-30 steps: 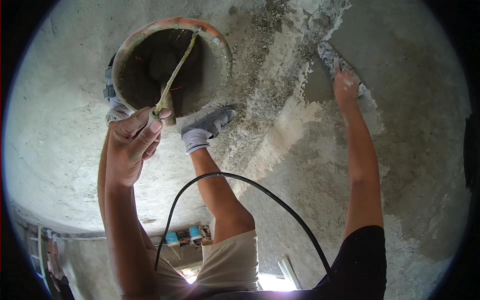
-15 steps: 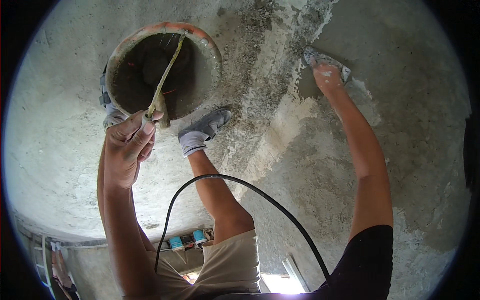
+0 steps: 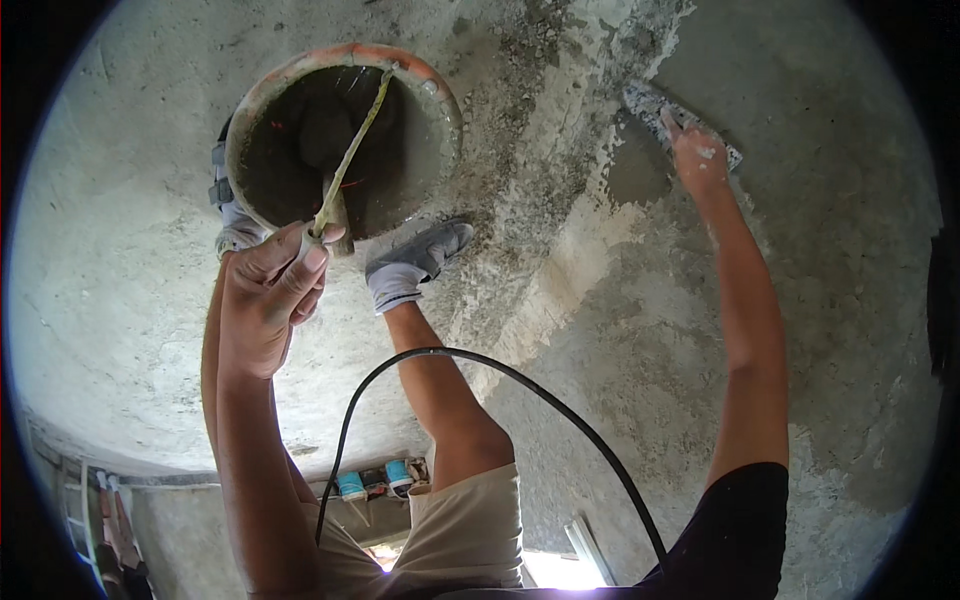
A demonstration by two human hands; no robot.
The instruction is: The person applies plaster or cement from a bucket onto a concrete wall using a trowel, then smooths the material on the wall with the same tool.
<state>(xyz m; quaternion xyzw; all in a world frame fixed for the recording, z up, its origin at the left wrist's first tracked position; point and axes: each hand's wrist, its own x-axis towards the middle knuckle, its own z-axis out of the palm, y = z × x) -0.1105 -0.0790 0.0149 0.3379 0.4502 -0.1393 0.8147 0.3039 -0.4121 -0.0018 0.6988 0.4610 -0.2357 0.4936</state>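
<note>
The left hand (image 3: 270, 300) has its fingers curled tight round the thin handle (image 3: 350, 150) of a round orange-rimmed bucket (image 3: 250, 120), so the mortar-caked bucket hangs near and within reach. Far to the right, the right hand (image 3: 697, 160) presses its fingers together on a flat trowel (image 3: 650, 100), held flush against the rough grey surface (image 3: 820, 300) where wet mortar (image 3: 635, 175) darkens it. A black cable (image 3: 520, 380) loops past the person's knee, and a grey shoe (image 3: 425, 250) stands just beside the bucket.

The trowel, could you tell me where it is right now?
Upper right of the head view: the trowel lies flat on wet mortar, under the right hand.
</note>
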